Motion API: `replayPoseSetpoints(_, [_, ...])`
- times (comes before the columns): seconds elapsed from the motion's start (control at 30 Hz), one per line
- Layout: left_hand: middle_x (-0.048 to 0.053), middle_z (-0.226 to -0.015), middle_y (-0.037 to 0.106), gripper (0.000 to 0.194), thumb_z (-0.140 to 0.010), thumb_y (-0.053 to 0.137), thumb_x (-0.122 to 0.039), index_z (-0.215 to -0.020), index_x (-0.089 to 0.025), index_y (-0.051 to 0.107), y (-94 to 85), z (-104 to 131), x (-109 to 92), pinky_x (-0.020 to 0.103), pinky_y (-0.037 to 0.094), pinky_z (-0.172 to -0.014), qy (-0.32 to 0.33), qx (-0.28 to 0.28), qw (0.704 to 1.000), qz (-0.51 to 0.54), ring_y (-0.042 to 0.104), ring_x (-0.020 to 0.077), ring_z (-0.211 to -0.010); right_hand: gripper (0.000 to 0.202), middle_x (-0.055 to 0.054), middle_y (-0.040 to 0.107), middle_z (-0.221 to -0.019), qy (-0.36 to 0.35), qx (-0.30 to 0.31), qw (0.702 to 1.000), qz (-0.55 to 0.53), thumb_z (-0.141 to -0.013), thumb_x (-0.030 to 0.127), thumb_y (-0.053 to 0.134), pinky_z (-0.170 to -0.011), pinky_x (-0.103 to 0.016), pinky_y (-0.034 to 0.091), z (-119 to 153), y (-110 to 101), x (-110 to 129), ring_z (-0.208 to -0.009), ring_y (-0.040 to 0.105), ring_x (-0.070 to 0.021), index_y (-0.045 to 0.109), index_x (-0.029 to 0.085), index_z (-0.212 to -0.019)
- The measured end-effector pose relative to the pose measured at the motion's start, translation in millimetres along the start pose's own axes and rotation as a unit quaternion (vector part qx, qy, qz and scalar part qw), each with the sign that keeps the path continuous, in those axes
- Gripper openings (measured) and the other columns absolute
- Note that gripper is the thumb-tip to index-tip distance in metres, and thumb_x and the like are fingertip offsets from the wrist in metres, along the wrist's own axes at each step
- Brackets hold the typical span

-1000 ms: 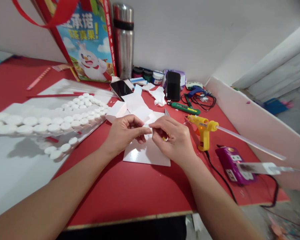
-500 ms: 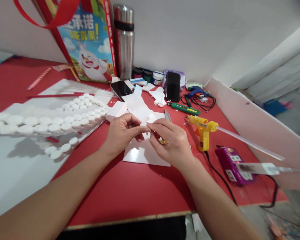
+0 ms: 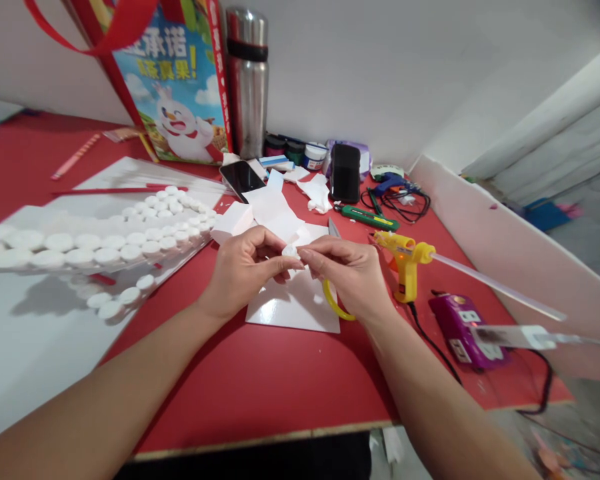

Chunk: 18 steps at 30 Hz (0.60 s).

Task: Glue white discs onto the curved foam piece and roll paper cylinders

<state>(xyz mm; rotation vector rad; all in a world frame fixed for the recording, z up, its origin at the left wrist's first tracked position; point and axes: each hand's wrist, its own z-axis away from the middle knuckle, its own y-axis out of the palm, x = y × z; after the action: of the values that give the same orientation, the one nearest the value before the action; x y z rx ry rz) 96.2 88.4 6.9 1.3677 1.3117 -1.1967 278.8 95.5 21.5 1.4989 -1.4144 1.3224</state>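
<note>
A small white piece (image 3: pixel 291 251), perhaps paper, is pinched between my two hands, near the middle of the view. My left hand (image 3: pixel 247 267) holds its left side between thumb and fingers. From the right, my right hand (image 3: pixel 347 270) grips it with the fingertips. Below them lies a glossy white sheet (image 3: pixel 293 310) on the red table. A yellow ring-shaped handle (image 3: pixel 336 303) shows beside my right palm, and a grey blade tip lies just above that hand. White paper pieces (image 3: pixel 275 207) are spread behind the hands.
Rows of white discs (image 3: pixel 95 250) stand on a white board (image 3: pixel 25 347) at left. A yellow glue gun (image 3: pixel 406 260) and purple power block (image 3: pixel 465 330) are at right. Behind are phones, a green cutter (image 3: pixel 367 217), a steel flask (image 3: pixel 249 87) and a bag (image 3: pixel 180 100).
My right hand has turned and its fingers have drawn closer together, uncovering more of the yellow handle. The white piece shows more between the fingertips.
</note>
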Motion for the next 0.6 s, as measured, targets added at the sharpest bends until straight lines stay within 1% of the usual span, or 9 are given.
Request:
replayPoseSetpoints(0.07, [0.0,-0.063,0.071,0.029,-0.073,0.088,-0.033,-0.078,-0.016,0.065,0.2,0.6,-0.8,0.023,0.056,-0.054,0.002,0.003,1.0,0.0,0.069,0.0144,-0.054,0.006,0.0,0.072,-0.071,0.02,-0.006,0.999,-0.031,-0.082,0.023,0.079,-0.053,-0.025,0.048,-0.8,0.8,-1.3,-0.056,0.056,-0.0102,0.081,0.021,-0.077])
replayPoseSetpoints(0.13, [0.0,-0.062,0.071,0.029,-0.073,0.088,-0.033,-0.078,-0.016,0.065,0.2,0.8,-1.6,0.023,0.055,-0.053,0.001,0.006,1.0,0.002,0.069,0.0144,-0.053,0.005,0.001,0.072,-0.071,0.014,-0.01,0.999,-0.03,-0.081,0.021,0.079,-0.054,-0.025,0.047,-0.7,1.8,-2.0,-0.057,0.056,-0.0099,0.08,0.021,-0.077])
replayPoseSetpoints(0.27, [-0.001,-0.061,0.07,0.028,-0.073,0.088,-0.033,-0.077,-0.016,0.065,-0.3,0.9,-2.2,0.022,0.054,-0.051,0.001,0.005,1.0,0.006,0.067,0.0134,-0.051,0.006,0.0,0.073,-0.074,-0.037,-0.019,0.999,0.022,-0.084,0.019,0.077,-0.058,-0.027,0.047,1.2,3.8,-2.2,-0.062,0.059,-0.0113,0.08,0.021,-0.079])
replayPoseSetpoints(0.37, [-0.001,-0.06,0.07,0.028,-0.074,0.088,-0.033,-0.078,-0.016,0.066,-0.8,0.9,-1.0,0.022,0.053,-0.049,-0.006,0.004,1.0,0.007,0.066,0.0131,-0.049,0.009,-0.001,0.072,-0.075,-0.084,-0.031,0.992,0.085,-0.086,0.017,0.074,-0.062,-0.028,0.049,3.1,5.1,-2.3,-0.067,0.062,-0.0135,0.078,0.021,-0.079])
replayPoseSetpoints(0.43, [-0.001,-0.06,0.071,0.027,-0.075,0.088,-0.034,-0.079,-0.016,0.067,-1.0,0.8,0.4,0.022,0.054,-0.051,-0.004,0.005,1.0,0.003,0.067,0.0135,-0.05,0.011,-0.001,0.072,-0.076,-0.103,-0.032,0.987,0.12,-0.088,0.016,0.073,-0.064,-0.029,0.049,4.1,5.4,-2.7,-0.07,0.064,-0.014,0.078,0.021,-0.08])
replayPoseSetpoints(0.5, [-0.001,-0.062,0.071,0.026,-0.076,0.087,-0.033,-0.081,-0.016,0.068,-1.1,0.7,1.9,0.023,0.056,-0.054,0.005,0.008,1.0,-0.002,0.068,0.0139,-0.053,0.01,-0.001,0.072,-0.077,-0.11,-0.031,0.984,0.135,-0.089,0.015,0.072,-0.064,-0.029,0.049,4.4,5.1,-3.5,-0.071,0.064,-0.014,0.077,0.021,-0.082])
replayPoseSetpoints(0.6, [0.0,-0.065,0.072,0.025,-0.077,0.085,-0.035,-0.085,-0.016,0.071,-0.8,0.9,2.5,0.024,0.058,-0.059,0.01,0.013,1.0,-0.011,0.07,0.0151,-0.057,0.008,-0.001,0.072,-0.078,-0.1,-0.039,0.984,0.141,-0.087,0.015,0.075,-0.063,-0.028,0.049,4.2,4.4,-4.8,-0.07,0.064,-0.0135,0.077,0.02,-0.082])
